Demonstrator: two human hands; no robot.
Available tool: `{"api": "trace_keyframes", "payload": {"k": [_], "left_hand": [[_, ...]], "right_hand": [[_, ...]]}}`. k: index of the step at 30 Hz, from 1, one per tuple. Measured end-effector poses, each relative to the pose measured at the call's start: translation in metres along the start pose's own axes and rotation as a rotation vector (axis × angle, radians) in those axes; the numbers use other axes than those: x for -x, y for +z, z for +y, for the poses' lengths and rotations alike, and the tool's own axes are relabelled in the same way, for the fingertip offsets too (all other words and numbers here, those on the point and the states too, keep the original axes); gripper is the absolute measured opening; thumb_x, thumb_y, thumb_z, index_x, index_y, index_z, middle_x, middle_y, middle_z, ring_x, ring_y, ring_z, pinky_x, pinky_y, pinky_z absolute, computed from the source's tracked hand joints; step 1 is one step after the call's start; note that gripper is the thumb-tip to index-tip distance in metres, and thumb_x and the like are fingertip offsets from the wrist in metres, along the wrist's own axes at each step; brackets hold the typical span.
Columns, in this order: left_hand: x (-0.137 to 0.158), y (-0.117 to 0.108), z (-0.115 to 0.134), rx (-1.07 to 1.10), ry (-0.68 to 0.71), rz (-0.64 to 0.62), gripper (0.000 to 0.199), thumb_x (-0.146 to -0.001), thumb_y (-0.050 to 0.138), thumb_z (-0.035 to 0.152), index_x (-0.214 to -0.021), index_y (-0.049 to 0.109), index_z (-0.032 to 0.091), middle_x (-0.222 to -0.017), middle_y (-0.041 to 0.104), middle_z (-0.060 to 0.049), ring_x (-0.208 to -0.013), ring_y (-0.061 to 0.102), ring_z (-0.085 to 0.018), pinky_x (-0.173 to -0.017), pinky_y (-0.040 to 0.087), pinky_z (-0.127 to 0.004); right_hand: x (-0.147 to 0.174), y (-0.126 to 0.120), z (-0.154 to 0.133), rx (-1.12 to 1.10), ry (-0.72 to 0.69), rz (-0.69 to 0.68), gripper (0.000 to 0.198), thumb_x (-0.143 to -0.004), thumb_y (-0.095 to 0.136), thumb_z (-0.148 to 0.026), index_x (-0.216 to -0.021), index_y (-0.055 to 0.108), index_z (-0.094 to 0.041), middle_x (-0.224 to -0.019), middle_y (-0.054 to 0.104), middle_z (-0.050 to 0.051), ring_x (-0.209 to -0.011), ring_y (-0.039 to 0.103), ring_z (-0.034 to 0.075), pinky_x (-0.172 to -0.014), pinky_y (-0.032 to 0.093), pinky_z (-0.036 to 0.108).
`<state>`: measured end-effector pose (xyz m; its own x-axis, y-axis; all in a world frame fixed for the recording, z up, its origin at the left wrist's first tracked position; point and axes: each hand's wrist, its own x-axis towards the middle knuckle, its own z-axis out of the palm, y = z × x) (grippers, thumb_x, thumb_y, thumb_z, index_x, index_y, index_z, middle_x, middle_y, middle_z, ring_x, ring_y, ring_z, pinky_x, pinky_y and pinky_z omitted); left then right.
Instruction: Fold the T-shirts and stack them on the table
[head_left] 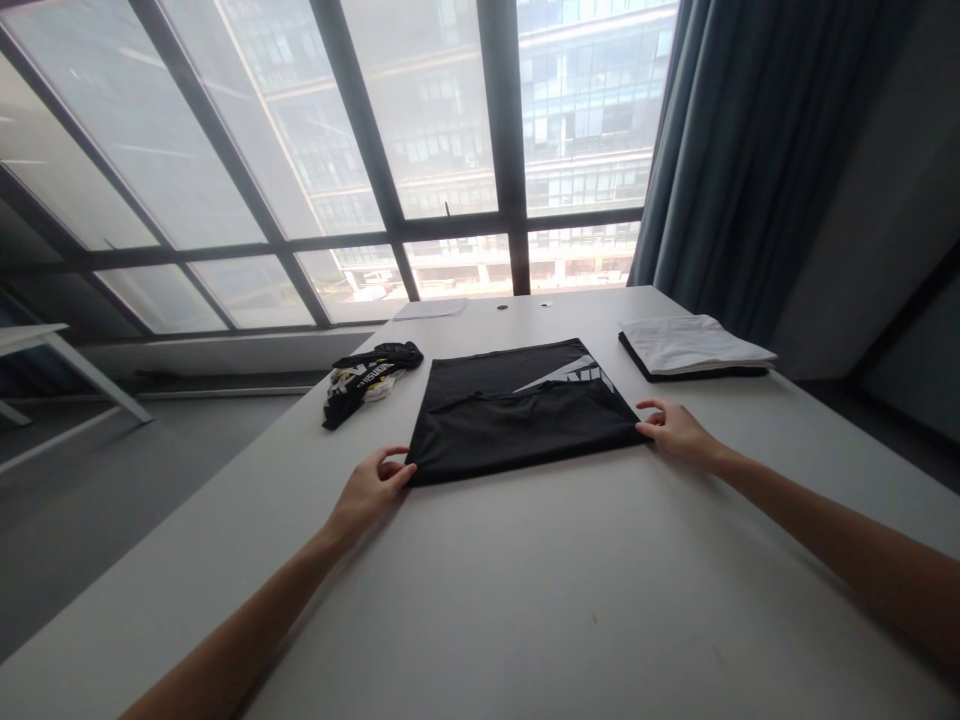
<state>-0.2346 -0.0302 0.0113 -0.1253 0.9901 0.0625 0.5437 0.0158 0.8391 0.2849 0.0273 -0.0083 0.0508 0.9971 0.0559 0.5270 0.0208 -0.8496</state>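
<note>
A black garment (517, 425), perhaps a T-shirt, lies folded into a flat rectangle on the white table (510, 580). Part of a grey and white print shows at its far right. My left hand (373, 485) pinches its near left corner between thumb and fingers. At the near right corner, my right hand (673, 430) grips the fabric the same way. The near folded edge runs fairly straight between both hands, low over the tabletop.
A crumpled black, white and yellow garment (371, 380) lies to the left. On the right sits a stack of folded clothes (694, 345), white over black. A white sheet (431, 309) lies at the far edge, before windows and a blue curtain (720, 150).
</note>
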Motion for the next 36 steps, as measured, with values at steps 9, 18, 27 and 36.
{"api": "trace_keyframes", "payload": {"k": [9, 18, 27, 36], "left_hand": [[-0.004, 0.003, -0.008, -0.024, 0.042, 0.012, 0.069, -0.073, 0.069, 0.065, -0.118, 0.064, 0.013, -0.064, 0.063, 0.003, -0.055, 0.054, -0.015, -0.053, 0.039, -0.025], [-0.002, -0.005, -0.005, 0.050, -0.035, -0.154, 0.081, -0.070, 0.080, 0.056, -0.138, 0.058, 0.016, -0.070, 0.060, 0.005, -0.054, 0.046, -0.011, -0.049, 0.030, -0.021], [0.002, -0.003, 0.001, 0.040, 0.056, -0.086, 0.074, -0.074, 0.079, 0.056, -0.134, 0.060, 0.016, -0.089, 0.072, -0.004, -0.072, 0.064, -0.019, -0.059, 0.045, -0.025], [0.000, 0.002, 0.000, 0.144, 0.161, -0.074, 0.067, -0.079, 0.077, 0.049, -0.134, 0.057, 0.017, -0.098, 0.070, -0.005, -0.089, 0.069, -0.022, -0.079, 0.054, -0.032]], "right_hand": [[0.000, 0.009, -0.002, 0.126, -0.067, 0.043, 0.035, -0.081, 0.057, -0.030, -0.111, 0.063, -0.014, -0.054, 0.057, -0.005, -0.048, 0.046, 0.014, -0.051, 0.033, 0.026], [0.005, 0.006, 0.000, -0.074, -0.039, -0.040, 0.061, -0.078, 0.069, -0.036, -0.133, 0.058, -0.014, -0.077, 0.070, 0.002, -0.060, 0.055, 0.015, -0.055, 0.041, 0.025], [0.005, 0.009, 0.007, -0.167, -0.114, 0.009, 0.071, -0.076, 0.076, -0.036, -0.142, 0.054, -0.018, -0.092, 0.073, 0.006, -0.081, 0.068, 0.022, -0.070, 0.054, 0.030], [0.004, 0.011, 0.005, -0.226, -0.139, 0.057, 0.072, -0.075, 0.077, -0.036, -0.141, 0.054, -0.018, -0.096, 0.068, 0.006, -0.086, 0.070, 0.022, -0.078, 0.057, 0.032]]}}
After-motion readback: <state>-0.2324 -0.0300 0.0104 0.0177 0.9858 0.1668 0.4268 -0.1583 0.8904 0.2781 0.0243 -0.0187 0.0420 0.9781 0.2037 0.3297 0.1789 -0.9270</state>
